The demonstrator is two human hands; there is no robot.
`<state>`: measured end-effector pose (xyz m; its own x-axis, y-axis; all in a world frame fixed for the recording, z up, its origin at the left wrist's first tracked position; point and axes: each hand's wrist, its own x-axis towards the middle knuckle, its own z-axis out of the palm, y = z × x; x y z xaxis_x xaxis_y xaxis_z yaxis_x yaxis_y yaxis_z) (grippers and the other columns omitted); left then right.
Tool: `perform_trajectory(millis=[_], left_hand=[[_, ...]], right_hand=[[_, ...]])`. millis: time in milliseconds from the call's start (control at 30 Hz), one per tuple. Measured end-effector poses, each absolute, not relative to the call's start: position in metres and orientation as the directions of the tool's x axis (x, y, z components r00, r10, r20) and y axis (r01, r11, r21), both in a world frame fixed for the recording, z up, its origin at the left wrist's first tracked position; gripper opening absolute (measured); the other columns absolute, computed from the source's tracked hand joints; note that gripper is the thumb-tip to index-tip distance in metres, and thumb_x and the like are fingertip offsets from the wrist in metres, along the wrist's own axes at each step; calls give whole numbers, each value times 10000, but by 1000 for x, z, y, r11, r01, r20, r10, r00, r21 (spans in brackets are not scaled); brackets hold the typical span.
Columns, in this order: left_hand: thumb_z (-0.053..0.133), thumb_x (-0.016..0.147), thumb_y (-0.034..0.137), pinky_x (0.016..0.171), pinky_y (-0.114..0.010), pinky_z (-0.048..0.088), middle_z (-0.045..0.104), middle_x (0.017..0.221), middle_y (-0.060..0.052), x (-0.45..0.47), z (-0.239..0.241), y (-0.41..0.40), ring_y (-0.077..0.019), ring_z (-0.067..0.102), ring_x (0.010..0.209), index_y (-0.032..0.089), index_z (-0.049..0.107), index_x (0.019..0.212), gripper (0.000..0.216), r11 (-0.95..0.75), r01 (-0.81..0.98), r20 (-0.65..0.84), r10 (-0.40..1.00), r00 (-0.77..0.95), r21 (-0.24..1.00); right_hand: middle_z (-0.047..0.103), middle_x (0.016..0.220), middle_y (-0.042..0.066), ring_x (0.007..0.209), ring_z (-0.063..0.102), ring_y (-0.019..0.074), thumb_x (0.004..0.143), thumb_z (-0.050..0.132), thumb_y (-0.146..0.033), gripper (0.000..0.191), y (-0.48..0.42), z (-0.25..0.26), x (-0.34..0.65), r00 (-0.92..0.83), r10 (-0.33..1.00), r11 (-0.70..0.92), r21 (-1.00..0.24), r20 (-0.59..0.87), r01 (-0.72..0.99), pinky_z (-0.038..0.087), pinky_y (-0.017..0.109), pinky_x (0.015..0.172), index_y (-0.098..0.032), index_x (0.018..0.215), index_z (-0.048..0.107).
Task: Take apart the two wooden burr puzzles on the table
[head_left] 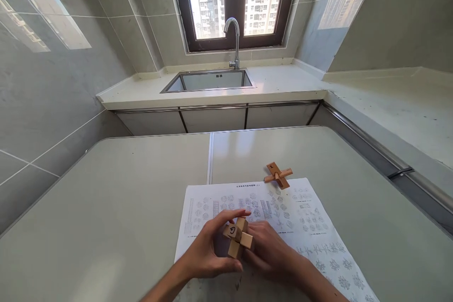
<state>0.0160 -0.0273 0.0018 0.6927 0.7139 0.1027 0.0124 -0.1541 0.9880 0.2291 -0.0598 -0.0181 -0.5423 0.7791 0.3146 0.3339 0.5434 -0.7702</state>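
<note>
My left hand (208,247) and my right hand (271,250) both grip a small wooden interlocking puzzle (237,237) just above a printed instruction sheet (304,226). The puzzle is a cross of pale wooden bars, and one bar end carries a hand-drawn mark. Fingers of both hands are curled round it from either side. A second wooden puzzle (278,174), darker and also cross-shaped with a number on one end, lies on the table at the sheet's far edge, well beyond my right hand.
The sheet lies on a pale grey table (106,207) with a seam down its middle. Beyond it a counter holds a steel sink (208,80) and a faucet (234,40) under a window. A counter (399,104) runs along the right.
</note>
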Motion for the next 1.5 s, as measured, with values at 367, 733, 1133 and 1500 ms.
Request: perform_trajectory(millis=[367,733,1133,1500], left_hand=[[955,657,572,1013,-467,558,682,1326,-147,15,6,-18,-369,663,1230,252,657,1351,820,142,-114,-23,719,695,983],[983,654,301,1079,-440,522,708,1310,-104,18,11,-22,-331,658,1237,273,684,1297,710,0,25,-15,813,582,1000],[950,704,254,1086,-437,503,691,1365,-96,21,6,-27,-309,651,1215,294,647,1334,701,-116,140,35,875,482,983],[953,720,346,1003,-401,538,706,1332,-106,24,7,-33,-307,664,1167,284,658,1317,669,-130,174,43,900,434,976]], right_hand=[[583,724,2,582,539,141,1066,505,-504,378,-56,3,234,-629,776,-59,-987,47,-146,479,263,584,-192,936,675],[587,704,-13,566,442,120,960,714,-451,261,-54,-21,232,-326,945,67,-992,29,108,361,255,547,-191,962,740],[514,567,-66,485,436,111,1002,668,-463,271,-54,-29,230,-254,967,56,-992,26,114,349,242,514,-198,1032,718],[539,580,-60,504,443,123,976,688,-416,196,-55,-30,231,-214,975,99,-978,58,185,365,251,539,-225,993,731]])
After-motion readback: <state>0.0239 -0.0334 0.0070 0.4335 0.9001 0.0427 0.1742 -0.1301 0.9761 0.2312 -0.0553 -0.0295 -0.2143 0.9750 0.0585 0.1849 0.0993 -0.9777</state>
